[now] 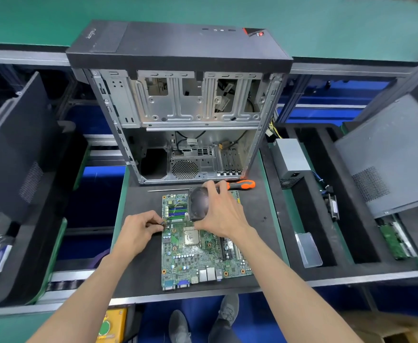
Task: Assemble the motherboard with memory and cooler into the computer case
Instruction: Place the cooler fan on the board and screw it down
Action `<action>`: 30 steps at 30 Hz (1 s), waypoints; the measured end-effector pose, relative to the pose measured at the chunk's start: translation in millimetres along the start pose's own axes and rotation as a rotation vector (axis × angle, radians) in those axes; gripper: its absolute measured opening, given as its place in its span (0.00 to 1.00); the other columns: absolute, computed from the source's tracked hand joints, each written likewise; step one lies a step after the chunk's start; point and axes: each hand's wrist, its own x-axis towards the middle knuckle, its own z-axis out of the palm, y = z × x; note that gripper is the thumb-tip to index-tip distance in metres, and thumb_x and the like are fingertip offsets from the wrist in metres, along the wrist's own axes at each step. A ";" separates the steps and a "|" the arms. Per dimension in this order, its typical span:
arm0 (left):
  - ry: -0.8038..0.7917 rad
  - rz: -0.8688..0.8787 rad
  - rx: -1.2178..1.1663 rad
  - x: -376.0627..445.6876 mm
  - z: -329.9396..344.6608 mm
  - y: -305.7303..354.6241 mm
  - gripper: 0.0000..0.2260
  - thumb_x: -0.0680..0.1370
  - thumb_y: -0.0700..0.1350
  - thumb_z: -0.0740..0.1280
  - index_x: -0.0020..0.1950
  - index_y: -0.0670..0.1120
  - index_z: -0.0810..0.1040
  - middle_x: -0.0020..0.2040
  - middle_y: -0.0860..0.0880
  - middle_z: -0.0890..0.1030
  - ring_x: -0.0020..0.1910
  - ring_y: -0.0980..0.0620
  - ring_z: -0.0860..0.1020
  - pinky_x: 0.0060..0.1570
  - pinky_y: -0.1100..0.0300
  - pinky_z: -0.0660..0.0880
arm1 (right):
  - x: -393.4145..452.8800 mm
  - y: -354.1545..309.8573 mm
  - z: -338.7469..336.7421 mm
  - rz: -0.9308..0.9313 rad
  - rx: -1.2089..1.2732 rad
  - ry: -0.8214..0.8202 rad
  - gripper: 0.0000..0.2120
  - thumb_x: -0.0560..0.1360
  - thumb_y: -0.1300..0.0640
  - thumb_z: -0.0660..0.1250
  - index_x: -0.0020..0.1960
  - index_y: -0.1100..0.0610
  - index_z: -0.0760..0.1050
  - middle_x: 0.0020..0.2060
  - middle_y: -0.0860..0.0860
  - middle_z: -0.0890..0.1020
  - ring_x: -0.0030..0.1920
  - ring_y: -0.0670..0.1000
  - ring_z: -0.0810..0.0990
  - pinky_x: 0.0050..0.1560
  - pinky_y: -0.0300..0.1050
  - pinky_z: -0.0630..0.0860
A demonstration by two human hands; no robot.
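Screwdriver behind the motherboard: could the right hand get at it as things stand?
Probably not yet: the right hand is gripping the cooler. The screwdriver lies uncovered just beyond its fingers, so once the cooler is released the way looks free.

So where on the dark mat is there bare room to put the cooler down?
Bare dark mat lies right of the green motherboard, and a strip at its left edge. Crowded between board and open grey computer case, where the orange-handled screwdriver lies.
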 end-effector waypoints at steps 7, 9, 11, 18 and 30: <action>-0.010 -0.015 -0.029 -0.7 0.1 0.9 0.13 0.71 0.37 0.77 0.36 0.54 0.81 0.37 0.57 0.84 0.38 0.61 0.81 0.40 0.70 0.73 | 0.2 -1.6 -0.5 0.003 0.002 -0.005 0.41 0.55 0.41 0.77 0.60 0.46 0.58 0.54 0.50 0.63 0.46 0.58 0.72 0.35 0.49 0.72; -0.010 -0.011 -0.020 -1.2 0.0 2.4 0.13 0.71 0.37 0.77 0.36 0.54 0.81 0.37 0.57 0.84 0.38 0.59 0.81 0.42 0.66 0.75 | 0.0 -1.7 -0.8 0.003 -0.002 -0.003 0.41 0.55 0.41 0.77 0.61 0.46 0.58 0.54 0.50 0.63 0.45 0.58 0.72 0.35 0.49 0.71; -0.014 -0.006 -0.007 -1.6 -0.5 4.7 0.12 0.71 0.38 0.78 0.36 0.54 0.81 0.38 0.57 0.84 0.40 0.56 0.82 0.43 0.60 0.77 | -0.3 -1.3 -0.9 0.007 -0.001 -0.001 0.41 0.55 0.41 0.77 0.60 0.46 0.58 0.54 0.50 0.62 0.44 0.57 0.71 0.35 0.49 0.70; -0.015 0.003 0.009 -3.2 -0.7 7.6 0.11 0.72 0.40 0.77 0.38 0.55 0.82 0.40 0.59 0.84 0.42 0.59 0.81 0.44 0.61 0.75 | -0.4 -0.1 -0.5 0.012 0.002 0.006 0.41 0.54 0.41 0.77 0.59 0.46 0.58 0.53 0.49 0.62 0.43 0.57 0.71 0.32 0.47 0.68; -0.007 0.011 0.031 -1.8 -1.6 5.5 0.15 0.71 0.39 0.78 0.35 0.59 0.80 0.39 0.61 0.83 0.42 0.66 0.79 0.40 0.75 0.69 | -0.6 2.2 0.4 0.008 -0.001 -0.006 0.41 0.56 0.41 0.76 0.61 0.47 0.58 0.54 0.50 0.62 0.44 0.57 0.71 0.34 0.48 0.71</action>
